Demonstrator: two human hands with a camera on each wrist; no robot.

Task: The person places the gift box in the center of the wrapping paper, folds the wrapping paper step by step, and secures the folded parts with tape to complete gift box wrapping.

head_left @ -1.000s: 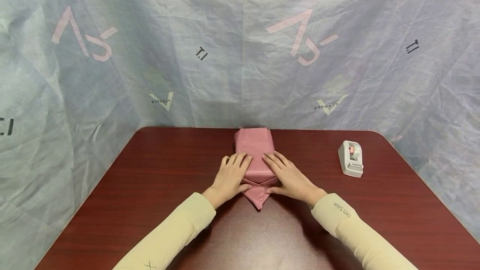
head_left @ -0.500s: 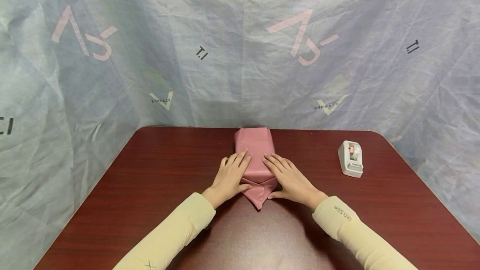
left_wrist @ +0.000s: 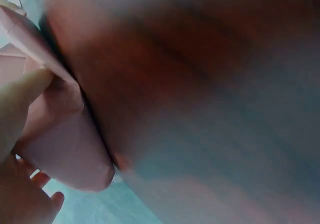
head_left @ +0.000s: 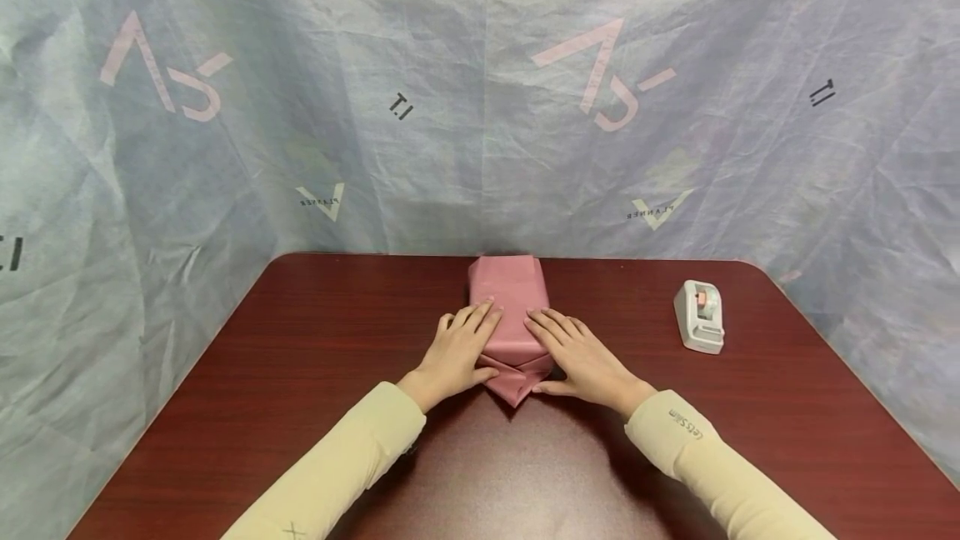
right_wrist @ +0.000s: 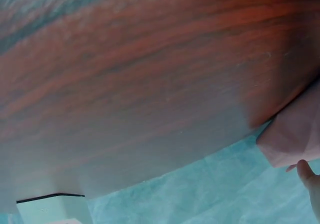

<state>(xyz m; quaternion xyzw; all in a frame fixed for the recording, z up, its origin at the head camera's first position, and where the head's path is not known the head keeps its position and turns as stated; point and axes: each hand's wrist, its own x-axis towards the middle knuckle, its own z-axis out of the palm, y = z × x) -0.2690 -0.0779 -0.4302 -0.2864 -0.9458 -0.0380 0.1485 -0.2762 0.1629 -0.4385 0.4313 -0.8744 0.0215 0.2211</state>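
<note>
A pink paper-wrapped package lies at the table's far edge in the head view, with a pointed paper flap at its near end. My left hand rests along its left side, fingertips on the top. In the left wrist view, the left thumb presses the folded paper of the end. On the other side my right hand lies with fingers extended on the top's right edge and its thumb near the flap. The right wrist view catches only a corner of the package and a fingertip.
A white tape dispenser stands on the right part of the dark red wooden table; part of it shows in the right wrist view. A grey-blue printed cloth hangs behind the table and along its sides.
The flap's tip has risen slightly toward the package and looks shorter. The right thumb has drawn back a little from the flap. The left hand stays nearly in place.
</note>
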